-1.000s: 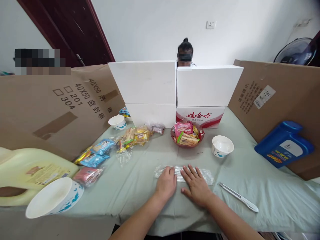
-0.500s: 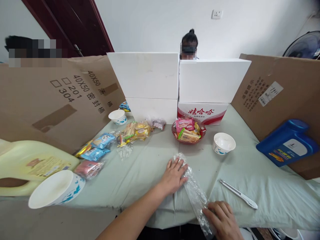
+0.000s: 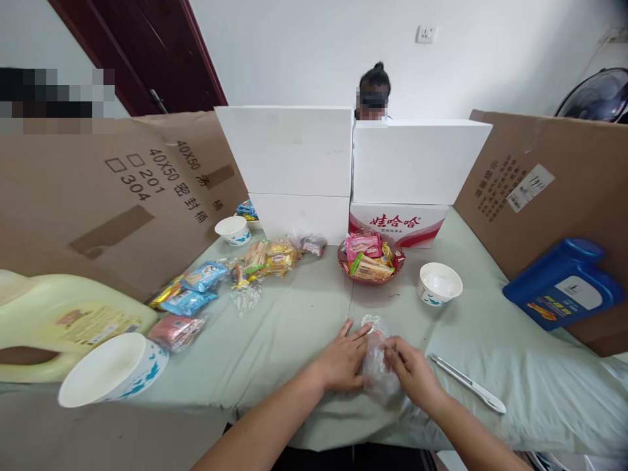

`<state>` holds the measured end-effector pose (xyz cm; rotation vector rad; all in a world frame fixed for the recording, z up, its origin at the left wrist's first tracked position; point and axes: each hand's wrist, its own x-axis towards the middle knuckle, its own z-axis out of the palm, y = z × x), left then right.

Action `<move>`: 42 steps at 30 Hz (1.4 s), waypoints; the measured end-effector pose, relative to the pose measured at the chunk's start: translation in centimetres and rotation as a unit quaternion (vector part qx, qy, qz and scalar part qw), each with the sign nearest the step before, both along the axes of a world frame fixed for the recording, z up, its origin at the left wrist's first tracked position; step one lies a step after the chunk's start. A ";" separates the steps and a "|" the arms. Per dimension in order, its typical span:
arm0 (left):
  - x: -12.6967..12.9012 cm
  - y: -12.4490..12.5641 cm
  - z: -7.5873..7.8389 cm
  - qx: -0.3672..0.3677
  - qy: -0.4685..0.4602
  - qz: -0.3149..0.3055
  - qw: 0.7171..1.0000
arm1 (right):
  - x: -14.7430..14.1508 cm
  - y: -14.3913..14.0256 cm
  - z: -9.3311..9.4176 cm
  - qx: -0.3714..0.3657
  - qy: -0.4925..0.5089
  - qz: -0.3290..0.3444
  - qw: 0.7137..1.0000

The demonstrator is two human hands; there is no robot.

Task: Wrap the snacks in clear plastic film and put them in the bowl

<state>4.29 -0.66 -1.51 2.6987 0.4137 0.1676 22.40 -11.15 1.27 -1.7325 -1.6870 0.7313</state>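
Note:
A clear plastic bag (image 3: 380, 366) lies crumpled and folded back on the green tablecloth in front of me. My left hand (image 3: 343, 358) rests flat beside it with fingers spread, its fingertips and thumb against the bag's left edge. The fingers of my right hand (image 3: 412, 373) are pinched on the bag from the right side; the bag is blurred there. Right of that hand lies a slim white-and-grey tool (image 3: 468, 384) that resembles closed tongs. Beyond the hands stands a red bowl (image 3: 371, 281) full of wrapped snacks (image 3: 366, 248).
A white paper bowl (image 3: 440, 284) stands right of the red bowl. Snack packets (image 3: 189, 301), a large paper bowl (image 3: 112, 369) and a pale yellow jug (image 3: 73, 320) are at left. A blue bottle (image 3: 564, 284) leans at right. White boxes (image 3: 294, 154) and cardboard (image 3: 112, 196) form walls.
My right hand has moved up and away from the table's front edge, carrying the bag's near end over toward my left hand. The stretched bag is now bunched; my left hand stays about where it was.

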 end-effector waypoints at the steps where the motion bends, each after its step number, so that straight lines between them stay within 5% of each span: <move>1: 0.1 0.0 -0.1 0.000 0.001 0.003 1.000 | -0.2 1.3 -0.4 -0.015 -0.032 -0.031 0.999; 7: 0.0 0.4 -0.9 -0.014 -0.040 0.053 0.998 | -1.6 5.1 -2.4 -0.063 -0.151 -0.105 0.981; 13: -0.3 0.6 -1.5 0.010 -0.243 0.168 0.955 | -1.8 5.5 -3.0 -0.088 -0.173 -0.118 0.974; 17: 0.5 0.4 -1.3 0.047 -0.194 0.071 0.977 | -1.3 5.9 -2.6 -0.091 -0.144 -0.120 0.978; 21: 1.2 0.4 -1.3 0.028 -0.126 0.081 0.988 | -0.5 4.7 -2.9 -0.091 -0.084 -0.122 0.985; 27: 1.4 0.4 -0.9 0.049 -0.040 0.081 0.995 | -0.9 -0.9 -4.4 -0.017 0.076 -0.099 0.992; 31: 1.9 0.3 -0.6 0.065 -0.006 0.073 0.995 | -1.3 -3.4 -3.6 0.074 -0.085 -0.085 0.990; 35: 2.2 0.1 -0.3 0.070 0.007 0.070 0.995 | -1.2 -3.9 -2.9 0.192 -0.301 -0.023 0.934; 38: 2.1 0.3 -0.6 0.073 0.013 0.076 0.994 | -1.5 -4.4 -4.0 0.217 -0.369 0.078 0.900; 42: 1.8 1.8 -0.9 0.079 0.031 0.105 0.991 | -2.2 -6.0 -6.3 0.224 -0.413 0.058 0.881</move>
